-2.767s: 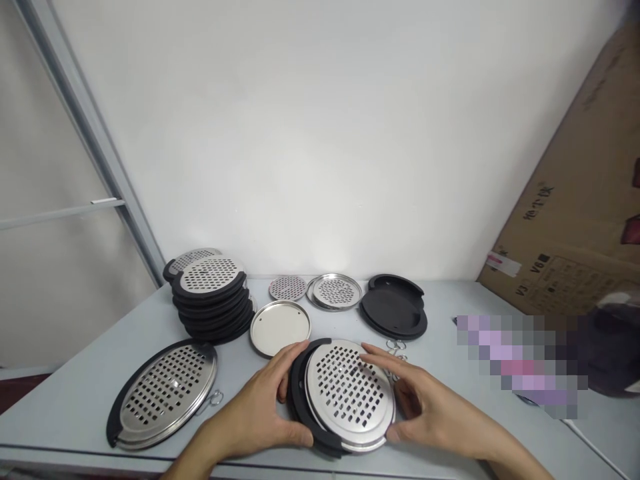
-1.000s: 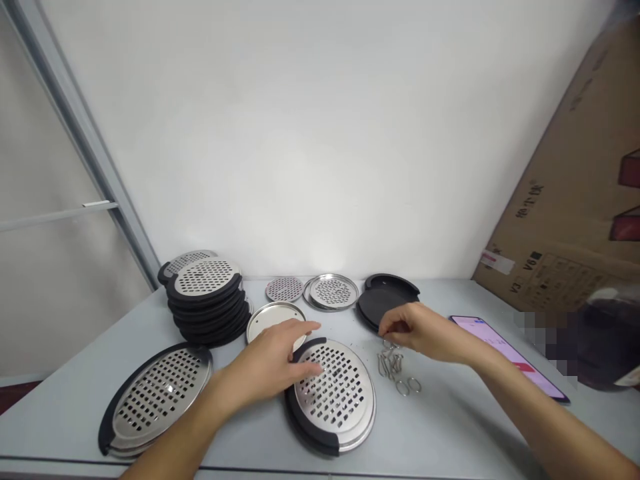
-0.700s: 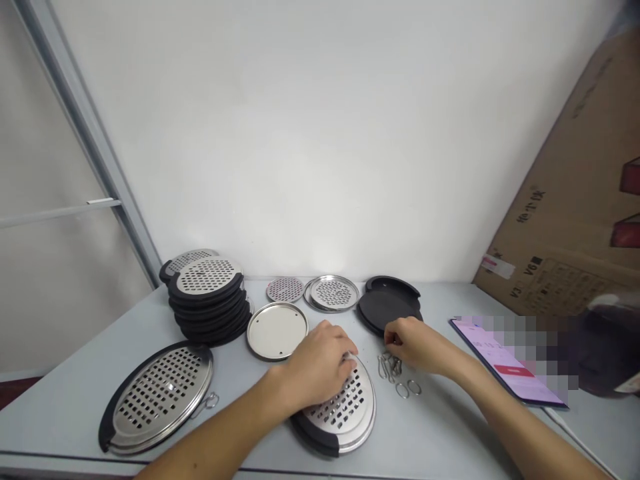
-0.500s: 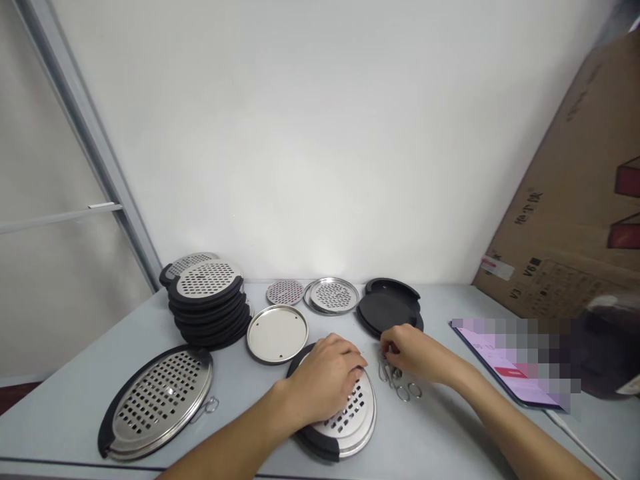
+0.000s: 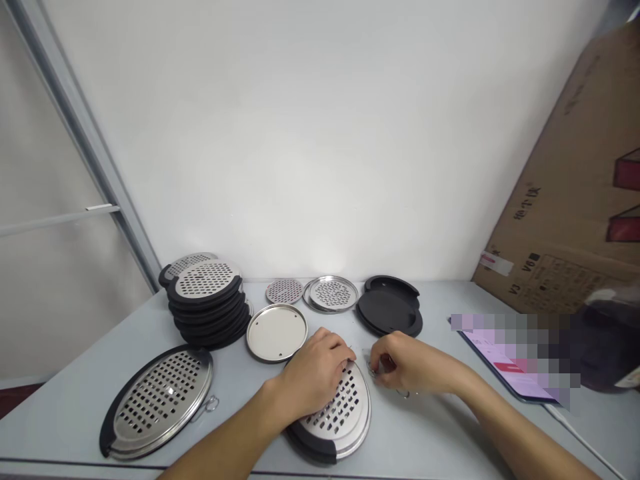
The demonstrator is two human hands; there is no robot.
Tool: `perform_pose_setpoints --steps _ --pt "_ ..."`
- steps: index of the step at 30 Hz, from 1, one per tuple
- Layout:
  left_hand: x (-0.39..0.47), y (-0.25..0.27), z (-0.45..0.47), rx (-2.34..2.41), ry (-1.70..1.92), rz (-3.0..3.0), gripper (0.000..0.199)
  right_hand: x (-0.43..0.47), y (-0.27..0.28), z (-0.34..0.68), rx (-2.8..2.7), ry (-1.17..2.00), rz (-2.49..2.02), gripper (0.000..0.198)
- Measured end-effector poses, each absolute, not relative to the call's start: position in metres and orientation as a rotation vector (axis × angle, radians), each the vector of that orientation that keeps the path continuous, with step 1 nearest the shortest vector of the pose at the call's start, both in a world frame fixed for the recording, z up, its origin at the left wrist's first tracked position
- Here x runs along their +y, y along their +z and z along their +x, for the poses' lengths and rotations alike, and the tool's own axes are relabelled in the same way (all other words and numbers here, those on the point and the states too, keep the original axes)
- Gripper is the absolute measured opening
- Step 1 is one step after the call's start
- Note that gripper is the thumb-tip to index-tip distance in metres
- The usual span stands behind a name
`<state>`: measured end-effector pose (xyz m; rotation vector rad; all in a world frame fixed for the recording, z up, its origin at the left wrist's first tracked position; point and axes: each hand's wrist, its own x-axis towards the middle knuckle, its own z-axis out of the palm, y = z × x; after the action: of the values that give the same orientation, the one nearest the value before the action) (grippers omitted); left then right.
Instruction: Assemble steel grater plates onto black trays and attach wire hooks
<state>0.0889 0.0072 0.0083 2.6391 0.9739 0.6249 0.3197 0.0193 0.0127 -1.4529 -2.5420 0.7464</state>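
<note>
My left hand (image 5: 320,373) lies over a round metal grater (image 5: 345,427) with a black rim, its fingers curled at the far edge. Just right of that grater, my right hand (image 5: 397,363) is closed in a pinch on a small wire hook (image 5: 373,370), mostly hidden by the fingers. A ring of wire (image 5: 403,394) shows below the palm. At the left lies another black-rimmed grater (image 5: 160,393), with a looped wire hook (image 5: 212,403) beside it.
Behind are a stack of black-rimmed graters (image 5: 207,307), a plain metal disc (image 5: 277,332), perforated discs (image 5: 333,293) and black round holders (image 5: 389,310). On the right are a lit screen (image 5: 493,353), with a white cable (image 5: 583,437), and a cardboard box (image 5: 555,200).
My right hand has moved left, closer to the grater, and now covers most of the wire hooks. My left hand and the grater under it have shifted slightly left.
</note>
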Motion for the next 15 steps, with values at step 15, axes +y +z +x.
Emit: perform_pose_setpoints --steps 15 --pt "0.006 0.008 0.09 0.975 0.632 2.639 0.028 0.01 0.004 0.296 -2.531 0.423 -1.675 0.013"
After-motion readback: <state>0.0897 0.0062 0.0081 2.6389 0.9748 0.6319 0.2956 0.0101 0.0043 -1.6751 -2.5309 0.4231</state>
